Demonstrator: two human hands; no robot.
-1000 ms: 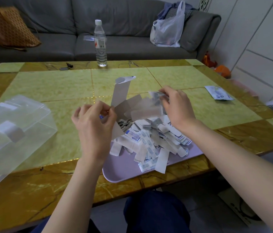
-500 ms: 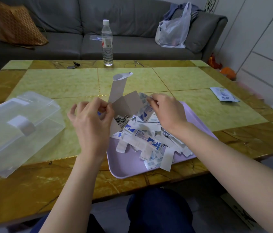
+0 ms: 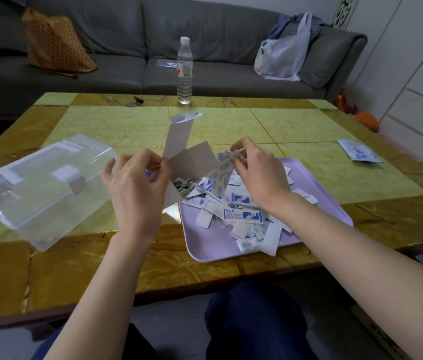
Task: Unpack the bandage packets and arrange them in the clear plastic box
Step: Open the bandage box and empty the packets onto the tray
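Left hand (image 3: pixel 137 185), frame centre: pinched shut on grey carton (image 3: pixel 187 162), flaps splayed, tilted toward lilac tray (image 3: pixel 213 245) for emptying. Right hand (image 3: pixel 259 175): fingertips closed on a bandage strip (image 3: pixel 222 172), probably several, blurred. Loose bandage packets (image 3: pixel 241 215): heaped on tray, centre right, kept together for sorting. Clear plastic box (image 3: pixel 38 185): centre left, lid shut, contents indistinct. Stray packet (image 3: pixel 360 150): far right on table (image 3: pixel 75 268). Carton interior mostly hidden.
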